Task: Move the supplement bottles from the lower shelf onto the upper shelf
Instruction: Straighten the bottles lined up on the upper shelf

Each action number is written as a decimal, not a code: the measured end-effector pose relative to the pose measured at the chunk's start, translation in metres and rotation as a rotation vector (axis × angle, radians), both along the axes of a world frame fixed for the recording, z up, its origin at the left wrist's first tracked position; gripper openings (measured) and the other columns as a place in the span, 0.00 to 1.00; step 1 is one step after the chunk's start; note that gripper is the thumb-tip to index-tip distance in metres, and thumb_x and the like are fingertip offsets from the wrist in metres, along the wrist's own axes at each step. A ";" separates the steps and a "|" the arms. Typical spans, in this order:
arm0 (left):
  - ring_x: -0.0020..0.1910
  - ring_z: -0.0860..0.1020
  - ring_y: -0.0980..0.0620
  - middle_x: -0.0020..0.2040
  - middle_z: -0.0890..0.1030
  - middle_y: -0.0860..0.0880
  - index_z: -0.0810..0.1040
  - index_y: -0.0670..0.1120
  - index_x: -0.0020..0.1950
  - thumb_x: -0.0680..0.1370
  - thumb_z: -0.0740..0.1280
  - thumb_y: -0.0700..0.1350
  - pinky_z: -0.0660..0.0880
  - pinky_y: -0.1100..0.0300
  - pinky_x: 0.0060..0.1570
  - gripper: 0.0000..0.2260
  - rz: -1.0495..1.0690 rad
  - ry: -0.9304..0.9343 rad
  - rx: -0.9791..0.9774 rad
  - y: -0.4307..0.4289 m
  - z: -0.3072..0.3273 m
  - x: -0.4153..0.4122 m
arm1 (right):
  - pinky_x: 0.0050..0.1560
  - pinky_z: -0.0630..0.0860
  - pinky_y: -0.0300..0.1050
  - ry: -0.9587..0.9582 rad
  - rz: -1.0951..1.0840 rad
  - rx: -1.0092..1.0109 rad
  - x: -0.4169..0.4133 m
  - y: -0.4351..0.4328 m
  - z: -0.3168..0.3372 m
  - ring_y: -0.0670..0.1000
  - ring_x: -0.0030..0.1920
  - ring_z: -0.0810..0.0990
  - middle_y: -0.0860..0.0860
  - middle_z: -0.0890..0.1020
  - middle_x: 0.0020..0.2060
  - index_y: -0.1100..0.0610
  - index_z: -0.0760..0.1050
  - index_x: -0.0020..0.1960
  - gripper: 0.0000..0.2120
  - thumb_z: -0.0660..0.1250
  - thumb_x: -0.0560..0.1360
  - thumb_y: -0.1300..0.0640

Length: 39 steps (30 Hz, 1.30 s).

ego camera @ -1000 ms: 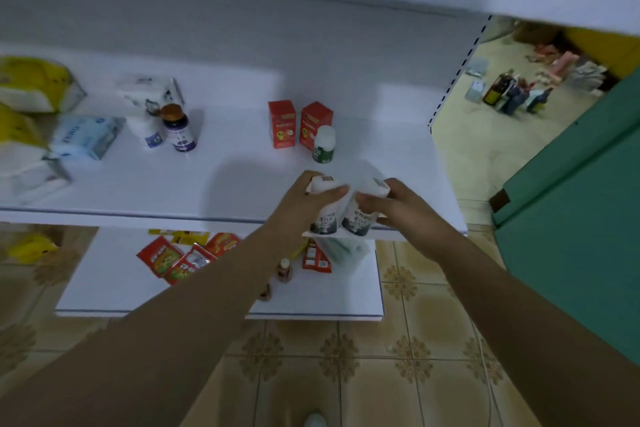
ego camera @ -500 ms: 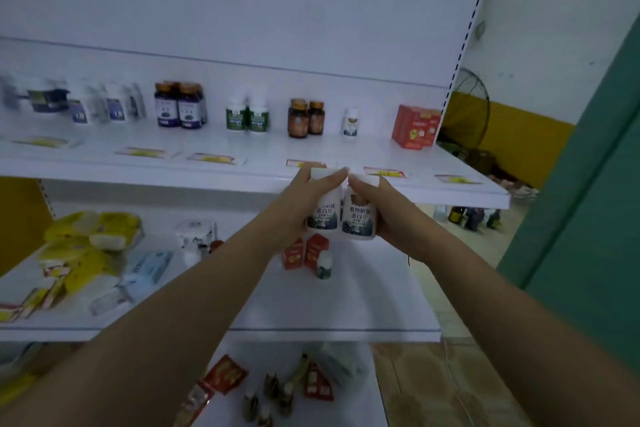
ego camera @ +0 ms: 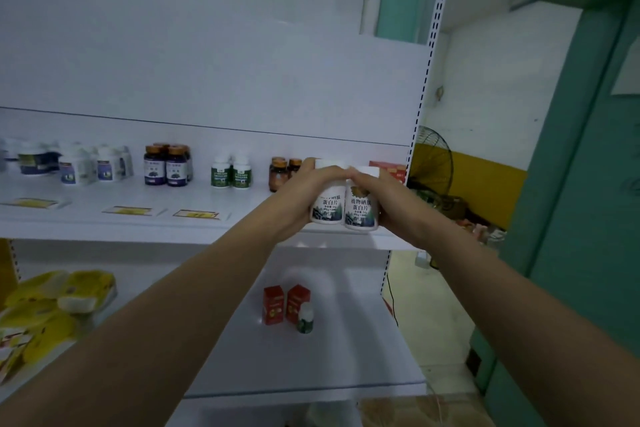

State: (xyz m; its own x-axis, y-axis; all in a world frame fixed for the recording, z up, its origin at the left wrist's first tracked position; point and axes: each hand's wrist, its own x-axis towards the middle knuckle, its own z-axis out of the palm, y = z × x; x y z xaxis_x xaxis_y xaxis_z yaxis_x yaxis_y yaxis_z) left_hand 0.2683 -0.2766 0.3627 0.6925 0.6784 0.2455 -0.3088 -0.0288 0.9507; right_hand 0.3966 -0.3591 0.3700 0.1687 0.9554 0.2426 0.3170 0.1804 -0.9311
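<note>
Almost on the upper shelf [ego camera: 86,222]
The left grip [ego camera: 304,191] clutched the left bottle [ego camera: 327,205], the right grip [ego camera: 385,199] the right bottle [ego camera: 361,211], at its near right edge; set there, they could tip off.

Dim room: white back panel [ego camera: 207,45], teal door frame [ego camera: 571,149], black fan [ego camera: 434,152].

Two white-capped supplement bottles, the left bottle [ego camera: 327,203] and the right bottle [ego camera: 362,210], each white with dark print above a dark green band, stand upright and touching at the upper shelf's [ego camera: 104,192] front edge near its right end, gripped by the left hand [ego camera: 298,194] and right hand [ego camera: 386,199].
</note>
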 end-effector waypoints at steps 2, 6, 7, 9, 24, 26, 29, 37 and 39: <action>0.49 0.81 0.43 0.56 0.77 0.39 0.67 0.42 0.66 0.68 0.72 0.39 0.78 0.52 0.43 0.28 -0.002 0.021 0.020 0.003 0.004 0.002 | 0.62 0.63 0.74 -0.026 -0.019 0.013 0.005 0.001 0.001 0.67 0.55 0.78 0.65 0.77 0.59 0.53 0.77 0.57 0.18 0.63 0.75 0.42; 0.53 0.76 0.43 0.54 0.74 0.42 0.64 0.45 0.64 0.65 0.71 0.35 0.75 0.52 0.48 0.30 0.089 0.118 0.096 0.017 0.009 0.006 | 0.59 0.72 0.70 0.002 -0.159 -0.002 0.015 0.011 0.003 0.67 0.56 0.78 0.56 0.80 0.57 0.50 0.70 0.61 0.32 0.69 0.63 0.33; 0.55 0.76 0.43 0.56 0.75 0.42 0.64 0.45 0.66 0.63 0.71 0.36 0.75 0.51 0.52 0.33 0.106 0.137 0.114 0.022 0.010 0.009 | 0.61 0.73 0.66 0.020 -0.173 -0.003 0.018 0.013 0.005 0.63 0.58 0.79 0.53 0.80 0.57 0.49 0.69 0.61 0.32 0.69 0.64 0.34; 0.58 0.77 0.41 0.58 0.76 0.40 0.64 0.43 0.68 0.61 0.72 0.37 0.76 0.49 0.57 0.36 0.133 0.148 0.111 0.033 0.010 0.016 | 0.62 0.74 0.63 0.043 -0.181 0.011 0.028 0.019 0.005 0.59 0.59 0.79 0.52 0.80 0.57 0.48 0.69 0.58 0.24 0.67 0.69 0.37; 0.54 0.76 0.47 0.58 0.76 0.45 0.70 0.46 0.65 0.70 0.74 0.36 0.74 0.58 0.48 0.26 0.329 0.241 0.205 0.140 -0.027 0.140 | 0.62 0.75 0.56 0.001 -0.297 -0.020 0.151 0.145 -0.025 0.52 0.56 0.77 0.47 0.77 0.51 0.47 0.63 0.60 0.19 0.64 0.75 0.41; 0.55 0.76 0.46 0.58 0.77 0.44 0.72 0.45 0.65 0.69 0.74 0.35 0.75 0.57 0.48 0.25 0.378 0.283 0.212 0.160 -0.032 0.163 | 0.58 0.74 0.51 -0.012 -0.291 -0.043 0.169 0.170 -0.031 0.51 0.56 0.75 0.47 0.75 0.51 0.47 0.63 0.59 0.17 0.64 0.76 0.43; 0.59 0.76 0.43 0.59 0.79 0.43 0.74 0.43 0.64 0.66 0.77 0.39 0.75 0.47 0.59 0.28 0.473 0.387 0.214 0.186 -0.037 0.193 | 0.47 0.72 0.42 -0.048 -0.282 -0.063 0.189 0.205 -0.039 0.49 0.50 0.74 0.48 0.73 0.48 0.49 0.63 0.58 0.13 0.63 0.77 0.47; 0.59 0.75 0.42 0.57 0.79 0.43 0.75 0.47 0.55 0.68 0.74 0.41 0.75 0.47 0.59 0.18 0.718 0.526 0.241 0.246 -0.068 0.244 | 0.57 0.78 0.57 -0.128 -0.357 -0.154 0.220 0.270 -0.057 0.56 0.54 0.79 0.56 0.79 0.54 0.55 0.74 0.58 0.15 0.67 0.72 0.55; 0.59 0.75 0.42 0.58 0.79 0.43 0.76 0.45 0.58 0.67 0.75 0.42 0.75 0.48 0.58 0.20 0.751 0.590 0.331 0.255 -0.068 0.251 | 0.56 0.78 0.58 -0.140 -0.369 -0.177 0.225 0.280 -0.054 0.58 0.53 0.79 0.59 0.80 0.53 0.59 0.75 0.56 0.14 0.67 0.71 0.59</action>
